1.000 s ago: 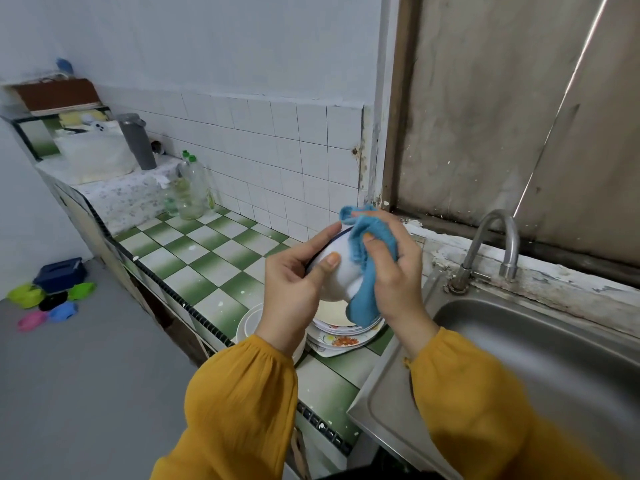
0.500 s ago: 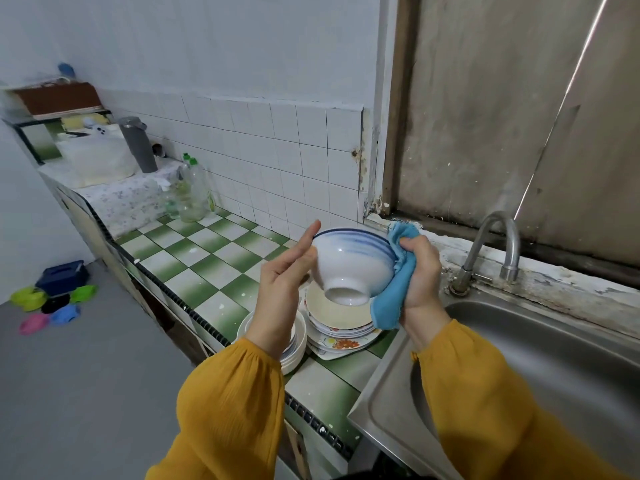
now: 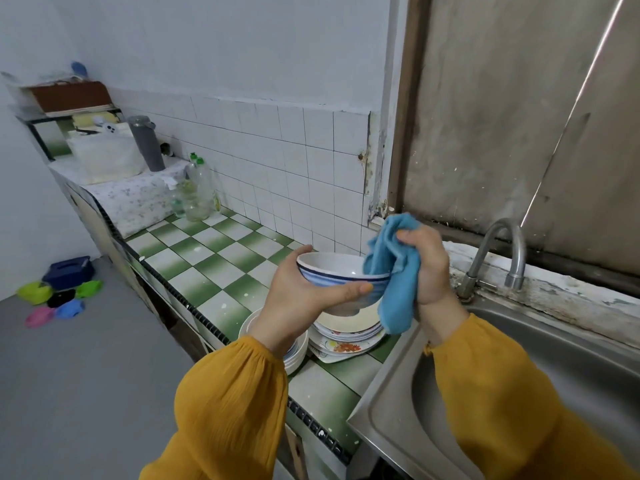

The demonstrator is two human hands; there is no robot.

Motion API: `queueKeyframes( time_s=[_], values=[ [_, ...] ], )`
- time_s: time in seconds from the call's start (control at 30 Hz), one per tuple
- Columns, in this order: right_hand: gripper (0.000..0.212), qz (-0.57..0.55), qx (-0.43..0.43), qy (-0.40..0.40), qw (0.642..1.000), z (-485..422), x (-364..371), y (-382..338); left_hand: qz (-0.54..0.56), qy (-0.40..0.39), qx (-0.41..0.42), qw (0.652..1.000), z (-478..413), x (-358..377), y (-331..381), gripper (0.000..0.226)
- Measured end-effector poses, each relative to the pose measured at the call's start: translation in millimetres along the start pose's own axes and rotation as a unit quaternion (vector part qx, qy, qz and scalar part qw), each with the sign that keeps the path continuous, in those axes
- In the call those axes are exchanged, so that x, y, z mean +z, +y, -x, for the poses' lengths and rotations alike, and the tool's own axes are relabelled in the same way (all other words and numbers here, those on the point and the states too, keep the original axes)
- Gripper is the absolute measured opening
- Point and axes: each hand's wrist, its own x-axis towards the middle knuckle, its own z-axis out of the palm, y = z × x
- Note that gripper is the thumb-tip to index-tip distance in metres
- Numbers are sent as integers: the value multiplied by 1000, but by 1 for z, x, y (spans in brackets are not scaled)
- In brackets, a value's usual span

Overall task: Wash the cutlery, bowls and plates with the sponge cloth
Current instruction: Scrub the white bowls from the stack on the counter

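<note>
While the left hand [image 3: 298, 299] cups the blue-striped white bowl [image 3: 337, 271] from below, its thumb lies along the near side and a fingertip shows over the far rim. The bowl is held mouth up, in the air above a stack of plates [image 3: 346, 336] on the green-and-white tiled counter [image 3: 207, 268]. The right hand [image 3: 429, 268] has its fingers curled tight round the blue sponge cloth [image 3: 396, 289], bunching it. The cloth lies over the bowl's right rim, with one fold reaching inside and the rest hanging down outside, past the bowl's foot. Just left of the plates stands a stack of white bowls [image 3: 298, 353], partly hidden by the left wrist. To the right, the steel sink [image 3: 398, 403] adjoins the counter, and a curved tap [image 3: 498, 247] rises at its far edge. Far along the counter stand clear bottles [image 3: 197, 192] with green caps and a grey flask [image 3: 147, 143].
</note>
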Motion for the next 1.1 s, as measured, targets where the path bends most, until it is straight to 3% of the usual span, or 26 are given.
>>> queueKeyframes(
  time_s=[0.1,0.17,0.3,0.47,0.6,0.73,0.8,0.83,0.9,0.93,0.97,1.0,1.1],
  values=[
    [14,50,9,97,994,-14,-1,-12,-56,5,40,998,6,0,3,134],
    [16,151,-6,89,985,-22,2,-21,-81,8,66,995,9,2,5,133],
    [27,306,36,-24,951,-21,16,-21,-96,17,96,991,7,4,0,148],
    [43,457,31,-160,874,-3,18,-8,-102,21,150,983,5,2,-2,145],
    [32,421,79,-164,889,3,23,-1,-158,8,200,967,-1,-5,-5,141],
    [32,403,97,-300,859,-1,17,-14,-185,-17,234,954,-6,-13,-9,141],
    [40,448,96,-354,815,-5,12,-22,-205,-16,251,946,-4,-16,-10,139],
    [45,514,68,-371,771,-8,10,-22,-209,-20,254,944,-4,-16,-11,140],
    [55,646,-12,-358,674,-9,8,-16,-192,-29,244,950,-1,-14,-11,140],
    [56,673,-50,-335,658,-6,10,-13,-178,-35,238,954,-1,-12,-12,140],
    [55,672,-85,-305,670,-3,12,-9,-162,-43,237,957,0,-10,-13,138],
    [53,646,-110,-264,708,2,13,-5,-150,-51,236,959,0,-8,-14,135],
    [46,462,-79,-130,873,15,17,4,-132,-66,241,959,2,-4,-15,128]
  ],
)
